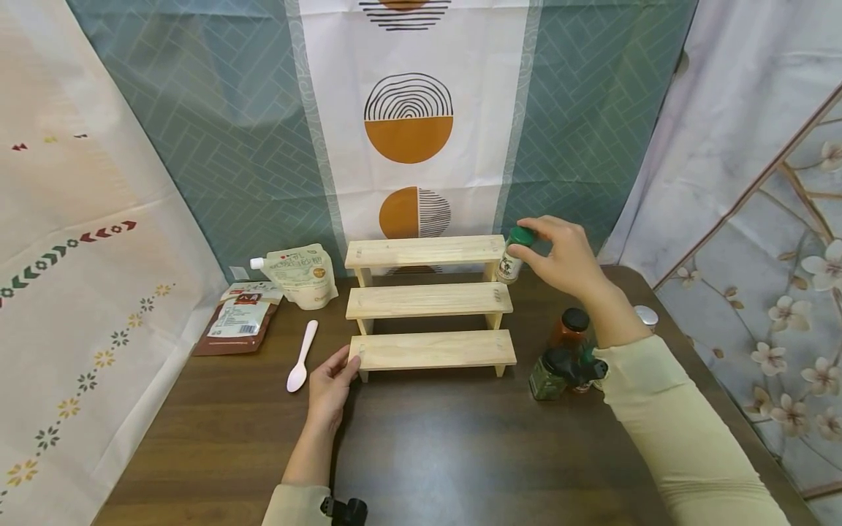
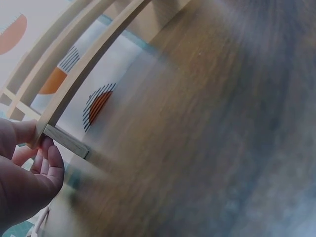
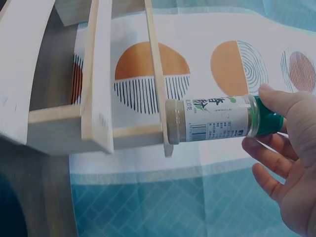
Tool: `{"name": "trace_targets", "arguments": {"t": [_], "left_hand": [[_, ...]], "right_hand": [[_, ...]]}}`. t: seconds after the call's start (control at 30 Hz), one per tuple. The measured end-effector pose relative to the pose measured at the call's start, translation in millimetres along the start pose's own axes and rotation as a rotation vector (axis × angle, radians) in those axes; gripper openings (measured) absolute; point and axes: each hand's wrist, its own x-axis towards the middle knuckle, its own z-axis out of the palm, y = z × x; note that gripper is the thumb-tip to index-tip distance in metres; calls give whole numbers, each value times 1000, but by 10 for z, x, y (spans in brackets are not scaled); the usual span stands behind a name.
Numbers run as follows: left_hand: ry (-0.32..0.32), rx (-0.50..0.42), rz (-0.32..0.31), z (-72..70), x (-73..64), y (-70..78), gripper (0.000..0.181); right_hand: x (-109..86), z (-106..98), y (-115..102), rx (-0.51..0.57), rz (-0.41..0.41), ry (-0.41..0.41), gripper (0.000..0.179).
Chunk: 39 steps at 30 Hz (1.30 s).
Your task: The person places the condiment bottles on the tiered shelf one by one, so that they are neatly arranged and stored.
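Now right hand (image 1: 560, 257) pinches jar (image 1: 509, 267), left hand (image 1: 330, 386) grips shelf (image 1: 430, 351)

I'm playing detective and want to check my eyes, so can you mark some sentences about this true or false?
1. The left hand grips the pale wooden three-step shelf. True.
2. The right hand holds nothing. False: it pinches a small, round, green-lidded jar.
3. A pale pink spoon and a cream-coloured pouch with a white cap are left of the shelf. True.
4. The spoon lies on the top step. False: it's on the dark brown table.
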Motion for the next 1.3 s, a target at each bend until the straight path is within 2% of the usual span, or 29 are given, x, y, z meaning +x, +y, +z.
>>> {"name": "trace_targets", "arguments": {"t": [0.23,0.67,0.9,1.3], "left_hand": [[18,3,10,6,18,-21,40],[-3,9,14,29,-4,6,41],[22,13,24,0,10,4,40],[-3,2,11,-2,23,-8,41]], "right_hand": [[118,113,-94,15,13,6,46],[314,391,-200,78,20,15,46],[412,507,-296,77,8,5,45],[609,708,-435,91,-35,22,43]]}}
